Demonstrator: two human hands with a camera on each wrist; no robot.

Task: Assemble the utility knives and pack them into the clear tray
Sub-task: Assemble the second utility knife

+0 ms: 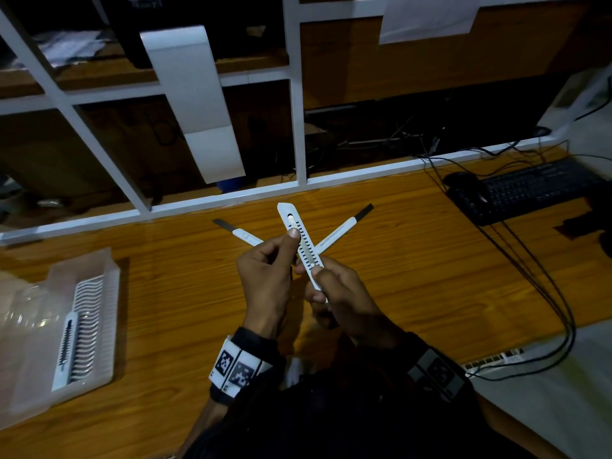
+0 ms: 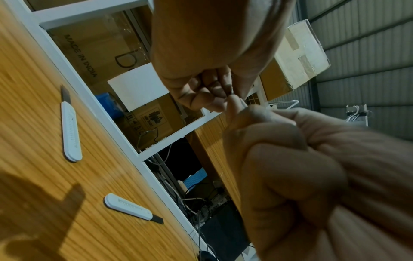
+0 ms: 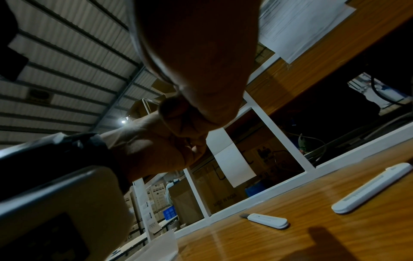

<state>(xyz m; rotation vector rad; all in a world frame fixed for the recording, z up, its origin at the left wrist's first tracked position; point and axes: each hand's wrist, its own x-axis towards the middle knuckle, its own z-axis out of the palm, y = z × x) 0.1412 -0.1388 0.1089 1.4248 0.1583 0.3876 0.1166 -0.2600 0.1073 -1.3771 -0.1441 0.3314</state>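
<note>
I hold a white utility knife (image 1: 302,244) over the wooden desk (image 1: 414,260), tip pointing away. My left hand (image 1: 291,250) grips its upper half, thumb pressing by the slider. My right hand (image 1: 318,283) curls round its lower end. Two more white knives with blades out lie behind on the desk, one to the left (image 1: 245,236) and one to the right (image 1: 337,235); both show in the left wrist view (image 2: 71,130) (image 2: 129,206). The clear tray (image 1: 99,270) at the left holds one knife (image 1: 66,352). In both wrist views the hands hide the held knife almost wholly.
A black keyboard (image 1: 536,185) and mouse (image 1: 463,180) sit at the back right, with cables (image 1: 559,293) running down the desk's right side. A white shelf frame (image 1: 298,127) borders the far edge. A white paper strip (image 1: 198,104) hangs from it.
</note>
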